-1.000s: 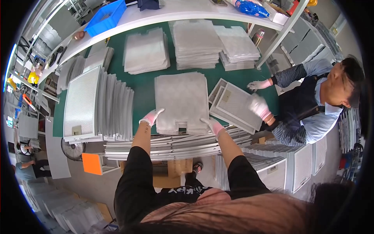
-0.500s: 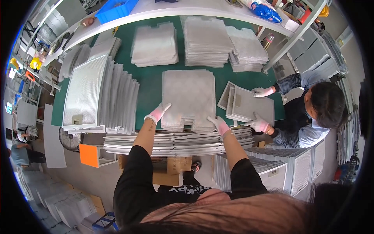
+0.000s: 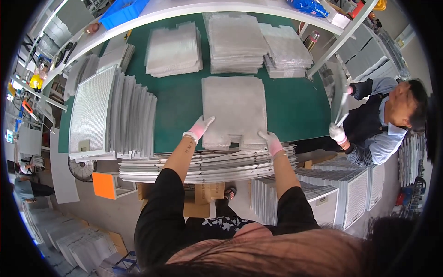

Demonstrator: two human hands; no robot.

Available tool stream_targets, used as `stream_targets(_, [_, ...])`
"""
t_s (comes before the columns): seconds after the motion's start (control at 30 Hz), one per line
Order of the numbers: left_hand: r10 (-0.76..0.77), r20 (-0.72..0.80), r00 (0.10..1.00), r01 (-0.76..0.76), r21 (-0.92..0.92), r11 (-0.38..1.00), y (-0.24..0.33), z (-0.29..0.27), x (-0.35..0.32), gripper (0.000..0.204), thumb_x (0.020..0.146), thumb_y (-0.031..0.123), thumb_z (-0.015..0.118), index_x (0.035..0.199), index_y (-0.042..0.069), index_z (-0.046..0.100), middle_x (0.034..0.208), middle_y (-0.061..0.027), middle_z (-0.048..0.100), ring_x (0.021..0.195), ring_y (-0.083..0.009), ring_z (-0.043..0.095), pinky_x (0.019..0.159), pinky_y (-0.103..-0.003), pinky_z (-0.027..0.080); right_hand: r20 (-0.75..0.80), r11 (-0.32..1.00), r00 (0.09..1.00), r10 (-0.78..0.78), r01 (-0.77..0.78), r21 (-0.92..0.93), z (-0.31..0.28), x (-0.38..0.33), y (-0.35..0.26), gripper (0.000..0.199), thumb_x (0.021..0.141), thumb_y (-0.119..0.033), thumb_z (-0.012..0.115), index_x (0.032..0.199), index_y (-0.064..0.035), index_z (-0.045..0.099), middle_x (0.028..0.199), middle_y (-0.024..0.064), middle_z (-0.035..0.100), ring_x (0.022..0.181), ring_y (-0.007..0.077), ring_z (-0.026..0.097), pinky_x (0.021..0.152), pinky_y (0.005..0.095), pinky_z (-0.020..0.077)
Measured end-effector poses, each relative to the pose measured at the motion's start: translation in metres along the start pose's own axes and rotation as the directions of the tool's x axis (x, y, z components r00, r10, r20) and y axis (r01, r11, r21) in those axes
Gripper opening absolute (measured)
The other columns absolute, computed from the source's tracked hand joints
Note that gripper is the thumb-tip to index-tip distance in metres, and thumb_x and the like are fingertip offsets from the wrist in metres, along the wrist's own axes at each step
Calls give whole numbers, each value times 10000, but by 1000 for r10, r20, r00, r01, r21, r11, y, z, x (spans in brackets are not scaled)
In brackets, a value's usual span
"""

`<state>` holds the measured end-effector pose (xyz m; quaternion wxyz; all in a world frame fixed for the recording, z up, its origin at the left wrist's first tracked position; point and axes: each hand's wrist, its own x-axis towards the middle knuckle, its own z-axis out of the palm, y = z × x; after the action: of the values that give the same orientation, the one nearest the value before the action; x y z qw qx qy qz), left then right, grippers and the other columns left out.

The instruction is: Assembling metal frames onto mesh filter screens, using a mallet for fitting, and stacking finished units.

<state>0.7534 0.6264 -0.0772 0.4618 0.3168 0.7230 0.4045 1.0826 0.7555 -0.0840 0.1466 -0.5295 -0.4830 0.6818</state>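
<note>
A grey square mesh sheet lies flat on the green table in front of me. My left hand, in a pink and white glove, rests on the sheet's near left edge with fingers spread. My right hand, gloved the same way, presses on its near right corner. Under that near edge lies a long flat stack of metal frames along the table's front.
Three piles of mesh sheets sit at the table's far side. Framed filter panels stand on edge at the left. At the right a co-worker lifts a panel upright. More panels stand below on the right.
The co-worker's panel went from lying on the table's right corner to being held upright off the table. My hands stay on the mesh sheet's near edge.
</note>
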Motion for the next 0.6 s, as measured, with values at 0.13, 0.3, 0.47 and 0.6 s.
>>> stream_targets(0.13, [-15, 93, 996, 27, -132, 991, 14, 69, 28, 756, 887, 461, 647, 1362, -88, 439, 1324, -230, 559, 1197, -324, 560, 1028, -371, 428, -127, 999, 992, 22, -16, 48, -58, -12, -3, 804, 796, -376, 766, 1344, 126, 460, 1300, 213, 573, 1215, 279, 525, 1049, 354, 374])
stream_targets(0.3, [-79, 30, 996, 83, -151, 985, 4, 66, 32, 753, 894, 443, 651, 1366, -100, 426, 1323, -220, 554, 1224, -299, 536, 1044, -356, 407, -106, 998, 994, 5, -12, -62, -63, 13, -19, 791, 798, -376, 756, 1367, 88, 461, 1329, 190, 561, 1237, 280, 507, 1052, 362, 364])
stream_targets(0.47, [-120, 21, 993, 121, -60, 991, 23, 69, 32, 819, 867, 499, 652, 1383, -90, 412, 1378, -233, 508, 1255, -321, 513, 1062, -372, 397, -30, 1000, 1000, 4, -4, -6, -79, 17, -9, 807, 801, -396, 749, 1375, 82, 445, 1352, 181, 530, 1240, 282, 490, 1035, 397, 378])
stream_targets(0.6, [-262, -121, 957, 288, 452, 844, 54, 61, 16, 969, 804, 577, 673, 1429, -86, 345, 1411, -274, 446, 1324, -390, 431, 1087, -403, 373, -66, 996, 995, 69, -73, -56, -74, 11, -16, 781, 819, -376, 742, 1370, 90, 444, 1316, 202, 561, 1184, 283, 551, 997, 363, 431])
